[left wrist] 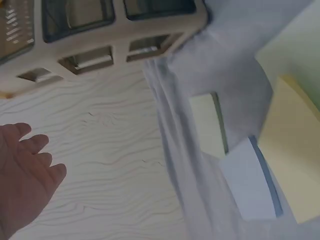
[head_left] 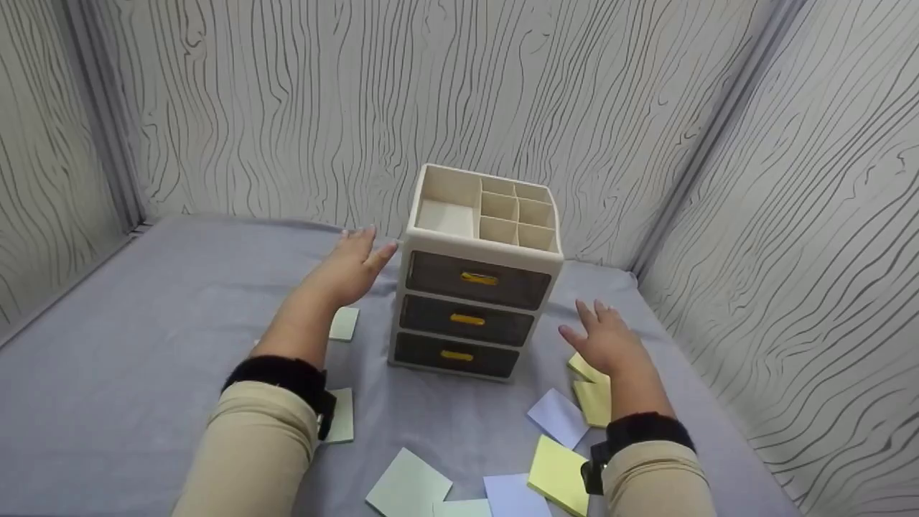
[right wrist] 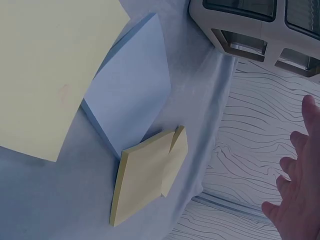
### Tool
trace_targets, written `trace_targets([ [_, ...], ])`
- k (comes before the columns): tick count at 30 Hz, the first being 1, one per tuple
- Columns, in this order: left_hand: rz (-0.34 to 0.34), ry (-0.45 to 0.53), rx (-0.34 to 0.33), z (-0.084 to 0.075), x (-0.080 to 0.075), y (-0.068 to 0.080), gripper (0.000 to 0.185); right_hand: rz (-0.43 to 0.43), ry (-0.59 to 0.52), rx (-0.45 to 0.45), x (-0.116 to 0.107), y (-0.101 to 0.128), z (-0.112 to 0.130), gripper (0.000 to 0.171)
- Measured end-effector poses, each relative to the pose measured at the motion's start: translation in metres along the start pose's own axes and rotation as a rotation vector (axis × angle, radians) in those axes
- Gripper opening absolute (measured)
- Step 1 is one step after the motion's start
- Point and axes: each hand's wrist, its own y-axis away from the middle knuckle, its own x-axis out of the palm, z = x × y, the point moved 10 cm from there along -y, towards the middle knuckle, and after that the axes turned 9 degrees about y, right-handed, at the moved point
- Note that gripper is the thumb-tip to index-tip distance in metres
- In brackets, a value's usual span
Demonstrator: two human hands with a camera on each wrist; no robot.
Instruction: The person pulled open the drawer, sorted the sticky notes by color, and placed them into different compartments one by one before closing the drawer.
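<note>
While both hands, left (head_left: 352,267) and right (head_left: 607,341), were held open beside the drawer organizer (head_left: 475,287) mid-tabletop (head_left: 143,323), nothing was grasped; sticky-note pads (head_left: 560,474) lay scattered, apparently unsorted.

organizer (head_left: 474,287): cream plastic, upright, centre of the grey cloth, far side
drawers (head_left: 467,318): 3, dark fronts, yellow handles, closed
top: open divided compartments

You are probably at a staged recording booth rather than a lived-in room: wood-grain patterned wall panels (head_left: 287,108) enclose a table under a grey cloth (head_left: 129,323), with only a desk drawer organizer (head_left: 477,287) and scattered sticky-note pads (head_left: 560,474).
</note>
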Motion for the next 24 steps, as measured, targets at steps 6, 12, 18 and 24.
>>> trace_targets([
  [6, -0.022, 0.122, 0.042, -0.031, 0.002, -0.004, 0.081, 0.013, -0.009, -0.005, 0.0, 0.0, 0.0, 0.083],
  [12, -0.045, 0.21, 0.05, -0.05, 0.005, -0.01, 0.076, 0.01, -0.014, 0.0, 0.001, -0.001, -0.002, 0.085],
  [18, -0.081, 0.257, -0.011, -0.055, 0.007, -0.018, 0.073, 0.023, -0.017, 0.008, 0.002, -0.002, -0.003, 0.087],
  [24, -0.089, 0.303, -0.072, -0.054, 0.008, -0.021, 0.06, 0.033, -0.032, 0.013, 0.003, 0.0, -0.003, 0.087],
])
